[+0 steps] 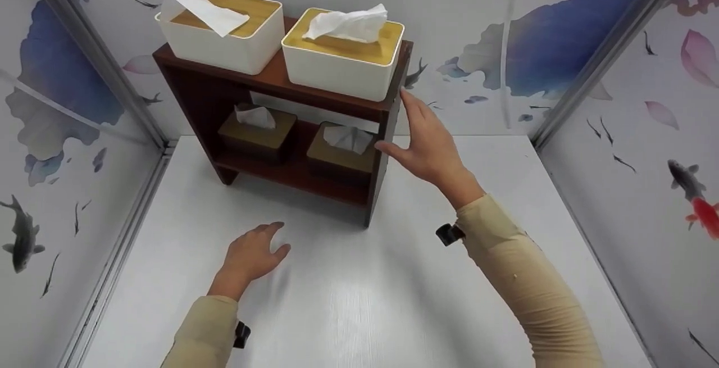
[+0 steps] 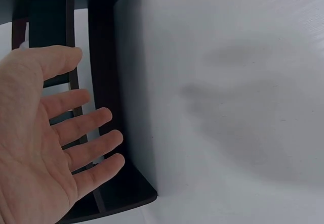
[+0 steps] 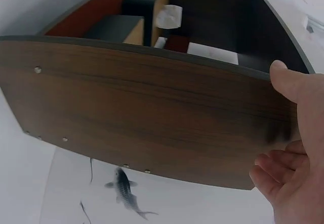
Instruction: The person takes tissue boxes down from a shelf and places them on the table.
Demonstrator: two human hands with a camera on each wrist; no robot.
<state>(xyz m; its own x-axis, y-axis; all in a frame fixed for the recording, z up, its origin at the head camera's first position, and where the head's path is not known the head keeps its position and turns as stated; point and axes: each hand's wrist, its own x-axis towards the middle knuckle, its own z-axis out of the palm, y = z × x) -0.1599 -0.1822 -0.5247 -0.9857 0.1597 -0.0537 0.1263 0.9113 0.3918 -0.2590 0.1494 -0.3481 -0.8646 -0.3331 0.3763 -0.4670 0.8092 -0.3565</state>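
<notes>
A dark reddish-brown wooden shelf (image 1: pixel 292 182) stands on the white tabletop. My right hand (image 1: pixel 432 146) is at its right side panel (image 3: pixel 142 102), thumb right at the front edge and the other fingers extended along the outer face. In front of the shelf, my left hand (image 1: pixel 253 253) hovers over the tabletop with spread fingers and an empty palm. Two white tissue boxes with wood-coloured lids sit on the top board, one at left (image 1: pixel 224 50) and one at right (image 1: pixel 337 73). Below, a left tissue box (image 1: pixel 253 137) and a right tissue box (image 1: pixel 337 157) stand in shadow.
The white tabletop (image 1: pixel 348 295) extends in front of the shelf and to both sides. White panels painted with fish and petals enclose it, including a right wall (image 1: pixel 629 199) and a back wall (image 1: pixel 449 14). Metal framing (image 1: pixel 121 239) runs along the left edge.
</notes>
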